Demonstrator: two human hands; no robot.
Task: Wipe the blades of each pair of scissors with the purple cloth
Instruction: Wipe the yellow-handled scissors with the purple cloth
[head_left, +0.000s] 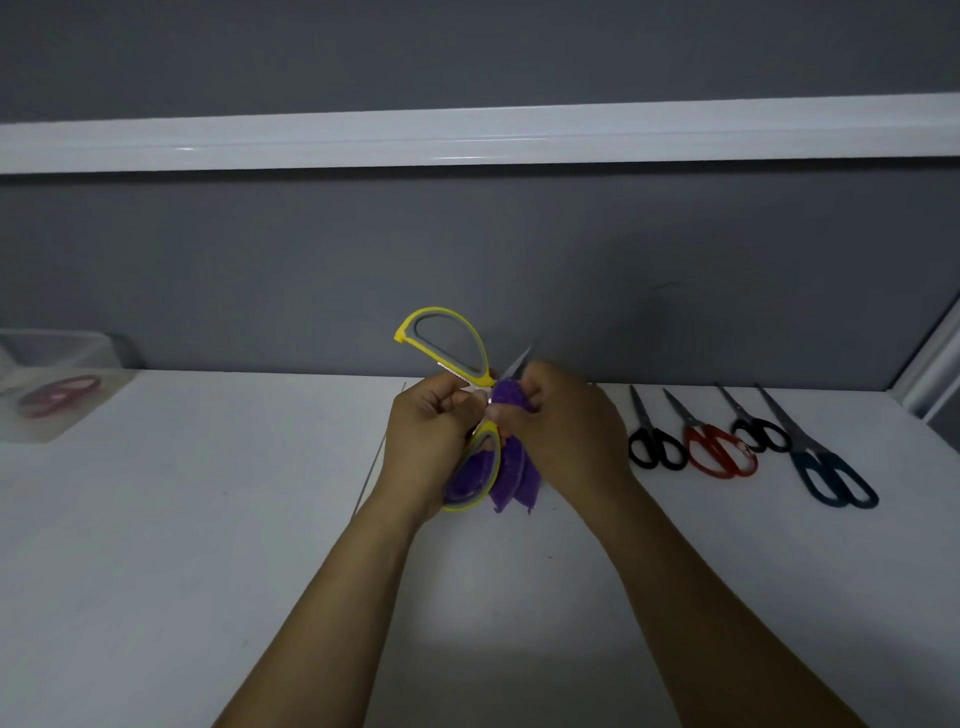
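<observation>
Left hand (431, 431) grips the open yellow-and-grey plastic-handled scissors (447, 338). Right hand (566, 426) fingers (540, 387) pinch the crumpled purple cloth (506, 400) round the steel blade (519, 361) near the pivot. The blade runs up-right from the fingers, so the wipe likely goes tipward.

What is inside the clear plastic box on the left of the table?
A pair of red scissors shows through the box wall. Its blades are too blurred to make out.

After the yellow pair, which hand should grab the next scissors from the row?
Probably the right hand, though it holds the purple cloth: the row of four scissors lies on its side, while the left hand grips the yellow scissors.
</observation>
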